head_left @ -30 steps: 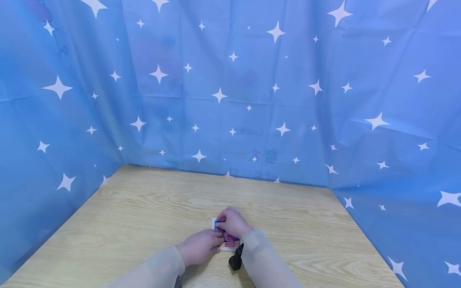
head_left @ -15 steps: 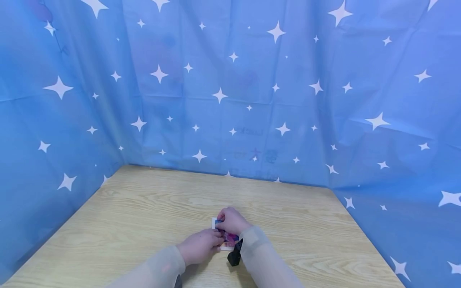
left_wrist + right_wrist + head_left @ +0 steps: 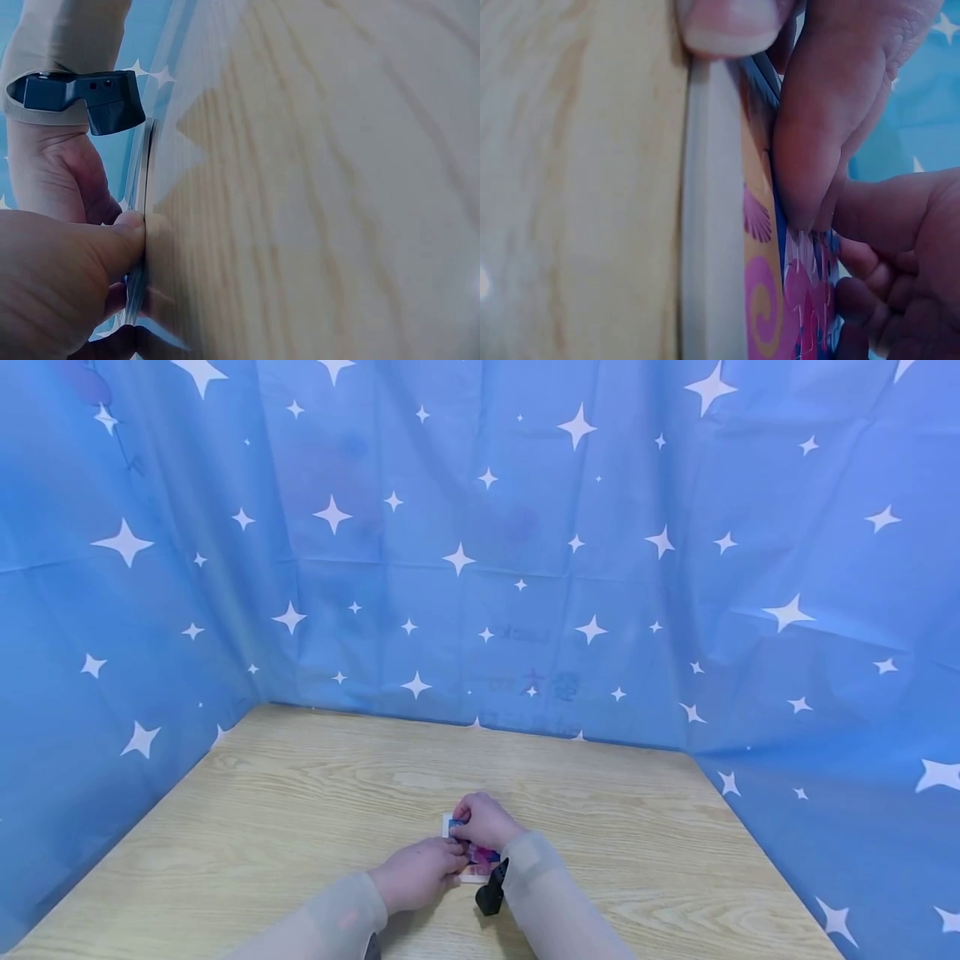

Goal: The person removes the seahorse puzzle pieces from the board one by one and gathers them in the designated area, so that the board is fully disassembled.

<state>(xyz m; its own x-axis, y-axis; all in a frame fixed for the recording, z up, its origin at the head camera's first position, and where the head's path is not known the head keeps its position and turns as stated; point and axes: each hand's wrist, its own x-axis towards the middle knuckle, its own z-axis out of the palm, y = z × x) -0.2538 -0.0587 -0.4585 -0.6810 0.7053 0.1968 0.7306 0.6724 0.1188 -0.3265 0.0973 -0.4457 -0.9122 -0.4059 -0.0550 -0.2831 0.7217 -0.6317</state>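
A small jigsaw puzzle (image 3: 482, 857) in a white-edged tray (image 3: 714, 195) lies on the table. Pink, blue and orange artwork shows, with cut lines between pieces. My left hand (image 3: 420, 870) grips the tray's near left side: its thumb sits at the edge and its fingers press on the picture. Over the far part of the puzzle, my right hand (image 3: 487, 823) has its thumb and curled fingers together, seemingly pinching a puzzle piece that the fingers mostly hide. Both hands nearly meet over the puzzle and cover much of it.
The pale wood table (image 3: 330, 793) extends around the hands. A blue curtain (image 3: 420, 527) with white stars encloses the back and both sides. A black wrist camera (image 3: 491, 893) hangs beneath the right sleeve, close to the tabletop.
The hands stay in almost the same places on the puzzle. Only slight shifts of the right wrist and its black camera show.
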